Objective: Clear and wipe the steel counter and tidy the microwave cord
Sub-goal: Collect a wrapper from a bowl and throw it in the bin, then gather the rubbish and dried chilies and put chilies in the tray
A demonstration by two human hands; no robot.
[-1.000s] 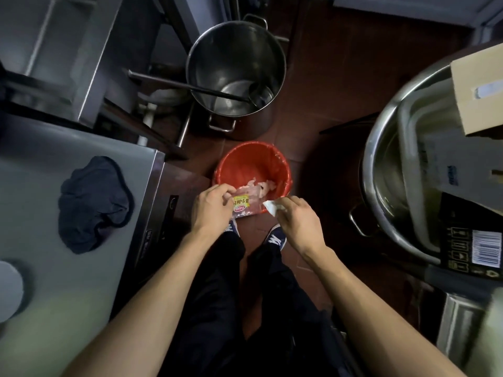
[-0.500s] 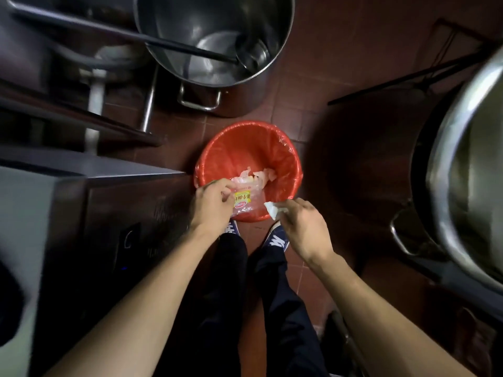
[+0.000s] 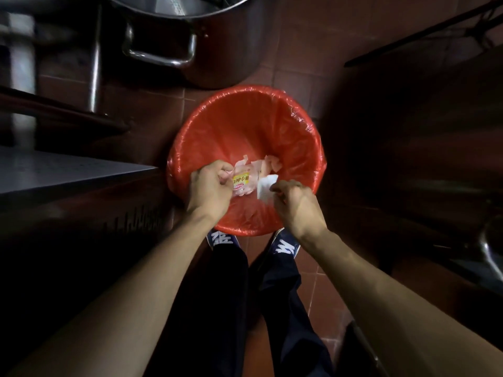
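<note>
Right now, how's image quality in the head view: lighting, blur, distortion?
Head view: dim, edges falling to black; red plastic-lined bin brightest; motion smear on the big steel pot and left shelving; wide-angle bending at borders; left hand and right hand fairly sharp.

Counted over the bin: mostly ones and twos.

One round red plastic-lined bin [image 3: 246, 126]. One clear crumpled wrapper with a yellow label [image 3: 241, 183], one white paper scrap [image 3: 265, 186]. Two bare hands: left [image 3: 208, 186], right [image 3: 295, 204]. Two navy sneakers [image 3: 221, 238]. One large steel stockpot [image 3: 217, 42]. One steel counter edge [image 3: 68, 170].
</note>
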